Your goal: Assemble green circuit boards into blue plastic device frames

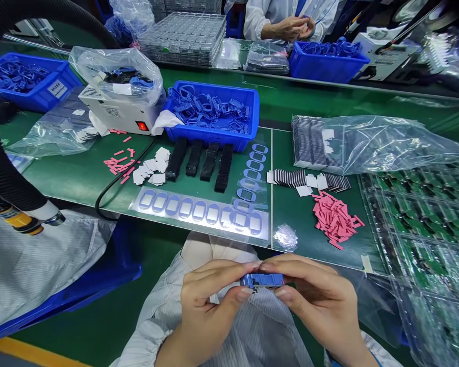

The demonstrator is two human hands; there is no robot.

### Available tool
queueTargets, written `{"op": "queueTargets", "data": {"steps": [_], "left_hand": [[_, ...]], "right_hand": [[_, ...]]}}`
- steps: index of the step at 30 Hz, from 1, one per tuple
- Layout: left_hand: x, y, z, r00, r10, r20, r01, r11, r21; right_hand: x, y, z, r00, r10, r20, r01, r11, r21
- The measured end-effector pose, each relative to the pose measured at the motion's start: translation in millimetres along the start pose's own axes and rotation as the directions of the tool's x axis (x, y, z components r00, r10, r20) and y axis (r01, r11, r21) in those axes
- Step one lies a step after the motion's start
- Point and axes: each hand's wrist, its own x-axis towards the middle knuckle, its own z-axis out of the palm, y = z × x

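A blue plastic part [262, 280] was held in both hands, over the person's lap and just short of the near edge of a clear film sheet [199, 214] on the green bench. The left hand [210, 306] was at the part's left end and the right hand [313, 300] at its right end. Both hands were closed on it in a pinch: each thumb [245, 294] lay under the part and each forefinger [248, 265] lay along its upper side, the two forefinger tips nearly meeting above it. A small dark piece [255, 289] showed at its lower edge, beside the left thumb.

The film sheet carried a row of blue-rimmed oval pads [185, 208]. Black stacks [199, 163] and white squares [151, 168] lay just beyond it. A blue crate [214, 114] of blue frames stood past its far edge. Pink strips [334, 219] lay to its right, and a tray of green circuit boards [424, 229] lay further right. Well beyond it, a co-worker's hands [288, 28] were working at the far side of the bench.
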Motion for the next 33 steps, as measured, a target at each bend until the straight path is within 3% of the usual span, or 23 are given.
{"op": "queueTargets", "data": {"steps": [13,18,23,28,33], "left_hand": [[1.3,-0.5,4.9,0.999,-0.033,-0.039,0.031,0.998,-0.053],[6.7,-0.2,1.6,0.984,-0.178,-0.010,0.178,0.984,-0.025],[7.8,-3.6,-0.6,0.991,-0.100,0.088,0.103,0.994,-0.031],[7.0,-3.5,-0.2,0.996,-0.074,0.054,0.073,0.997,0.023],[9.8,-1.7,-1.7,0.998,-0.064,0.018,0.064,0.998,-0.004]], "right_hand": [[-3.5,0.8,0.2,0.999,-0.033,0.002,0.033,0.999,0.011],[-1.0,4.0,1.9,0.992,0.119,-0.051,-0.117,0.992,0.045],[-5.7,10.0,3.0,0.961,0.260,-0.095,-0.238,0.951,0.196],[-6.4,6.8,3.4,0.990,0.091,-0.110,-0.084,0.994,0.063],[-6.5,5.9,-2.5,0.997,-0.076,-0.021,0.074,0.995,-0.068]]}}
